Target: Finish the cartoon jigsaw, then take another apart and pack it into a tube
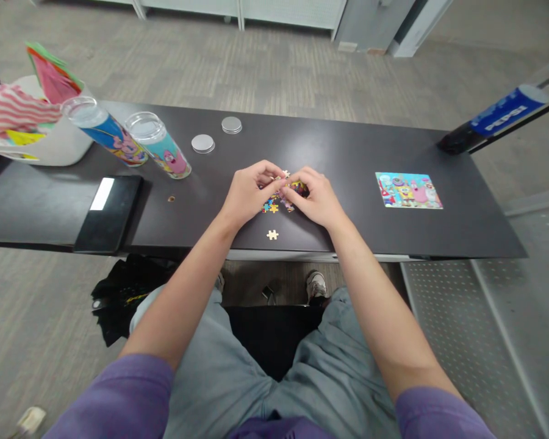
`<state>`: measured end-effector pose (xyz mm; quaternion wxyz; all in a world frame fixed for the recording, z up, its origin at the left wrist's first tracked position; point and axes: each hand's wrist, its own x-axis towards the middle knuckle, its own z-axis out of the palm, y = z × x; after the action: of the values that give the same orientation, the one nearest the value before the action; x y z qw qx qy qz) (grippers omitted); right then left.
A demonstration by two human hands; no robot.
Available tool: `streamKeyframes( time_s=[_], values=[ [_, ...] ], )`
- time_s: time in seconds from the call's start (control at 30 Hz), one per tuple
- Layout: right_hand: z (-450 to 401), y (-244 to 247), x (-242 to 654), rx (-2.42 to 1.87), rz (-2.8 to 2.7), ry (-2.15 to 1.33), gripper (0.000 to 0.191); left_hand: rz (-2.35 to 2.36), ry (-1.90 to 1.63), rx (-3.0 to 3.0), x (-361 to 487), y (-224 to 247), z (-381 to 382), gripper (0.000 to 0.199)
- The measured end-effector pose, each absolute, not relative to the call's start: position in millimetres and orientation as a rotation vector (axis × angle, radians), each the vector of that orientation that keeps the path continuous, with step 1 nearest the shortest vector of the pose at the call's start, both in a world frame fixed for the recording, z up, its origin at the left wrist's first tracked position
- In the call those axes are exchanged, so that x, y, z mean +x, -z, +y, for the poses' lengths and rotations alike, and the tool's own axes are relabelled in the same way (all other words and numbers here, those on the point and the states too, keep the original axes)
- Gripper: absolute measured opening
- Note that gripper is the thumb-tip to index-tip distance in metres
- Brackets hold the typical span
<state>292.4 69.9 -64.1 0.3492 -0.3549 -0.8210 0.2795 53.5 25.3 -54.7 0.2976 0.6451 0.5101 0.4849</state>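
Note:
Both hands meet over a small pile of colourful jigsaw puzzle pieces [273, 207] on the dark table. My left hand [252, 192] has its thumb and fingers closed together at the pile's left side. Opposite it, my right hand [315, 194] is curled with its thumb and forefinger pinched at the pile. The fingertips nearly touch, and they hide part of the heap, so a piece in either grip cannot be made out clearly. One loose puzzle piece [272, 235], plain tan side up, lies nearer the table's front edge. To the right rests a bright cartoon picture card [409, 190].
Two clear-topped cartoon tubes [165, 149] stand at the left, near two round silver lids [203, 144]. A black tablet-like device [108, 213] lies at the front left. Behind it is a white basket [68, 143] of cloths. A blue-labelled bottle-shaped cylinder [507, 113] stands at the far right.

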Motion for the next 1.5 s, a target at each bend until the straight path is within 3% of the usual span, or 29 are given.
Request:
streamKeyframes(
  time_s=[0.27,0.43,0.5,0.73,0.9,1.17,1.27,1.37,1.5],
  values=[
    [64.8,64.1,288.7,-0.961,-2.139,-0.532,0.031,1.437,-1.329,1.734,50.4,55.1,27.2,0.015],
    [66.8,64.2,291.0,-0.99,-2.097,-0.582,0.031,1.503,-1.375,1.806,41.1,50.8,26.7,0.003],
    [67.9,63.5,291.7,-0.982,-2.072,-0.63,0.031,1.523,-1.384,1.826,38.8,49.5,26.7,0.009],
    [64.7,60.3,287.1,-0.835,-1.986,-0.865,0.042,1.434,-1.284,1.889,47.2,52.9,25.9,0.015],
    [65.3,64.5,285.7,-0.856,-1.882,-0.95,0.057,1.432,-1.273,1.906,45.4,52.1,25.1,0.004],
    [68.6,64.6,287.5,-0.912,-1.859,-0.918,0.038,1.502,-1.236,1.986,32.0,48.6,26.4,0.013],
    [70.1,65.3,291.9,-0.932,-1.893,-0.875,0.031,1.526,-1.19,2.03,24.1,48.6,27.1,0.027],
    [70.8,62.5,297.6,-0.983,-1.948,-0.814,0.031,1.539,-1.119,2.075,16.4,48.1,24.1,0.04],
    [69.2,50.5,306.5,-1.072,-2.074,-0.67,0.034,1.559,-0.998,2.149,9.5,46.6,14.7,0.042]
  ],
)
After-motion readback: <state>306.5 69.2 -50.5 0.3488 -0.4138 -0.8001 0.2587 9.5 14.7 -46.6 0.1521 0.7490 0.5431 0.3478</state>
